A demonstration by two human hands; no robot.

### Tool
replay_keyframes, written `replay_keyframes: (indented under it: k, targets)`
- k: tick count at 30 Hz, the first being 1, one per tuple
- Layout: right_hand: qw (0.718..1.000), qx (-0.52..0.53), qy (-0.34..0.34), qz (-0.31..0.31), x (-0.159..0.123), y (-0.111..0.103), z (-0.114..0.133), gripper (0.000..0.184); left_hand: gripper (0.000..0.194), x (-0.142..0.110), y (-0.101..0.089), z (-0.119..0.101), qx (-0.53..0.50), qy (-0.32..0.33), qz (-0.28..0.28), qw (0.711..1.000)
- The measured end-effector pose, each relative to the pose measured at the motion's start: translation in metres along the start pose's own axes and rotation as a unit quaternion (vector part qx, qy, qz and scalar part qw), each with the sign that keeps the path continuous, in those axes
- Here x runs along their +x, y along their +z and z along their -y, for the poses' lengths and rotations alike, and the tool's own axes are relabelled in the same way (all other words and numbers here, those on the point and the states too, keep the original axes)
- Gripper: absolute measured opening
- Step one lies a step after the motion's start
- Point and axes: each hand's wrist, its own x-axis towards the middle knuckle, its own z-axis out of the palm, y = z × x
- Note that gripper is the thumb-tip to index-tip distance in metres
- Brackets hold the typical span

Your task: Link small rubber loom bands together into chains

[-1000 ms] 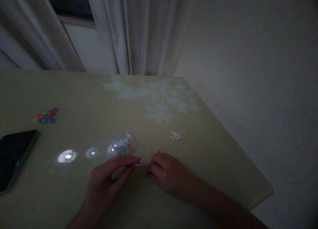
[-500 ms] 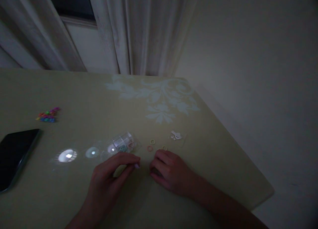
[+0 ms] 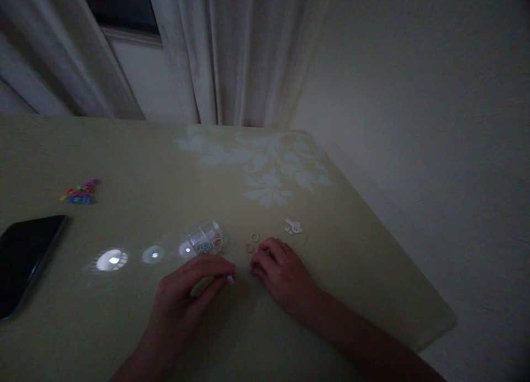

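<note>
My left hand [image 3: 186, 296] is closed in a pinch on a small pale purple piece [image 3: 231, 279], whose exact kind I cannot make out. Just right of it, my right hand [image 3: 285, 277] rests low over the table with curled fingers drawn together; anything between the fingertips is hidden. Beyond those fingers lie a pink ring [image 3: 249, 248] and a yellow ring [image 3: 254, 237], both small and thin. Behind my left hand, a clear divided plastic box [image 3: 206, 235] holds small teal and pink rings.
A small clear bag with white pieces [image 3: 293, 226] lies beyond my right hand. Farther left are a dark phone [image 3: 31, 260] and a pile of colourful little pieces [image 3: 80, 193]. Clear plastic with bright reflections [image 3: 111, 259] lies between phone and box. A wall borders the table's right edge.
My right hand has shifted slightly forward, and its fingers now cover the spot where a second yellow ring was visible. My left hand has moved a little to the right with the purple piece.
</note>
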Motion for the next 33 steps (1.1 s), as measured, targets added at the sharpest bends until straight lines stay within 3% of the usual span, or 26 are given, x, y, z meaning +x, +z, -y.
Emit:
replay_keyframes:
  k: [4,9,12,14,16,19,22,25,29,33]
  targets:
    - [1.0,-0.003,0.016,-0.012,-0.001,-0.001,0.0,0.034,0.018,-0.001,0.001,0.0,-0.002,-0.009,0.004,1.0]
    - [1.0,0.013,0.018,0.002,0.001,0.001,0.0,0.007,0.016,-0.002,0.001,-0.002,0.003,-0.007,-0.002,1.0]
    - [1.0,-0.001,0.005,0.018,0.0,0.003,0.001,0.005,0.013,-0.002,0.0,-0.002,0.008,0.0,-0.004,1.0]
    - [0.998,0.056,0.005,0.017,0.0,-0.001,0.003,0.006,0.012,-0.002,0.0,-0.001,0.008,0.007,0.003,1.0]
    - [0.983,0.183,0.018,0.013,-0.001,-0.01,0.008,0.008,0.013,-0.001,0.0,-0.002,0.005,0.014,0.014,1.0]
    - [0.933,0.357,0.038,0.008,-0.002,-0.027,0.016,0.012,0.017,-0.001,0.001,-0.003,-0.007,0.024,0.027,0.999]
    - [0.899,0.436,0.043,0.016,-0.003,-0.035,0.024,0.019,0.022,-0.002,0.003,-0.004,-0.024,0.032,0.045,0.998]
    - [0.885,0.46,0.057,0.039,-0.003,-0.034,0.028,0.023,0.025,-0.006,0.005,-0.002,-0.038,0.039,0.061,0.997]
    - [0.886,0.456,0.066,0.039,-0.001,-0.032,0.022,0.022,0.024,-0.007,0.005,-0.001,-0.034,0.036,0.075,0.996]
    - [0.935,0.339,0.091,-0.058,0.005,-0.043,-0.009,0.007,0.018,-0.005,0.003,-0.005,-0.009,0.018,0.056,0.998]
